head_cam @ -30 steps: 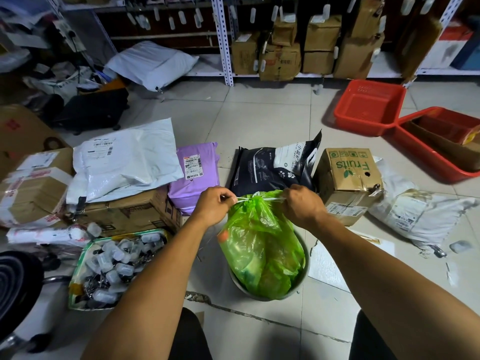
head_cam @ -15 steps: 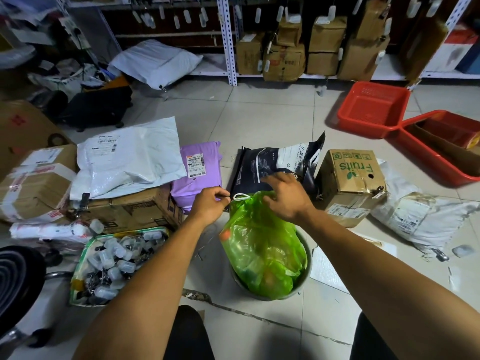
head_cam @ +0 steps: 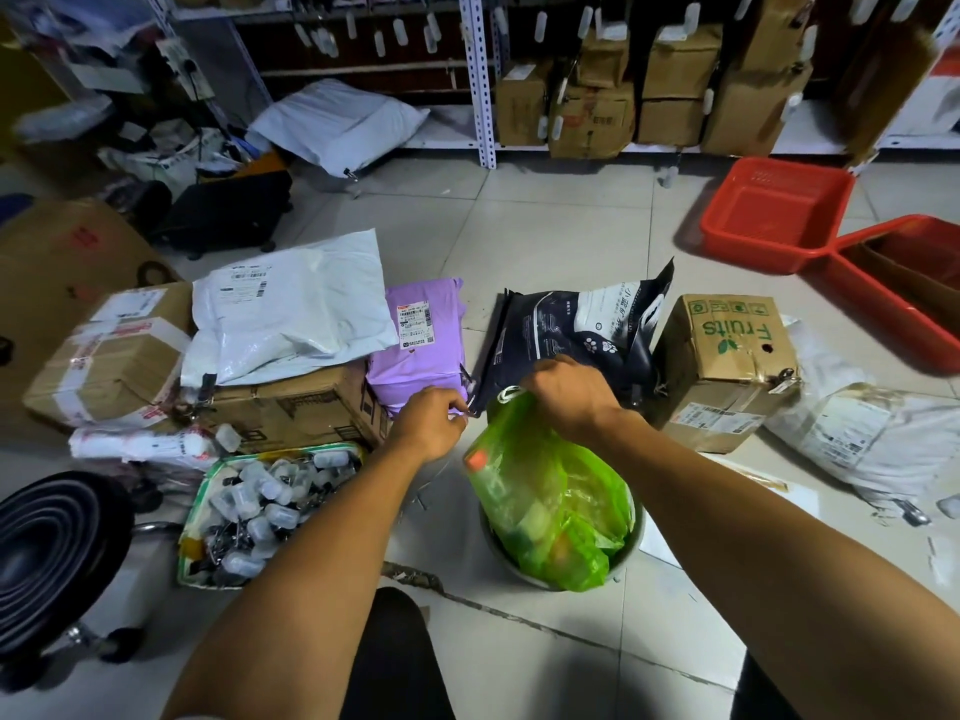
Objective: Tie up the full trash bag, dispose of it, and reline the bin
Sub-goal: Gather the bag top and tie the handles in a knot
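Observation:
A full green trash bag [head_cam: 550, 491] stands in a small round grey bin [head_cam: 636, 532] on the tiled floor, its gathered top rising above the rim. A white drawstring loop [head_cam: 508, 393] shows at the bag's neck. My right hand [head_cam: 569, 394] rests on the top of the bag, fingers closed over the gathered neck. To the left of the neck, my left hand [head_cam: 431, 423] pinches one end of the drawstring and holds it taut.
Parcels crowd the floor behind the bin: a purple mailer [head_cam: 421, 340], a dark bag [head_cam: 571, 335], a "Fruits" carton [head_cam: 727, 366], white mailers and brown boxes. A tray of small clips [head_cam: 260, 511] lies left. Two red baskets [head_cam: 774, 210] sit far right. A black stool [head_cam: 47, 558] stands at left.
My hands were pulling the drawstring apart at the bag's neck. The right hand has since let its end go and moved onto the top of the bag; the left still holds its end.

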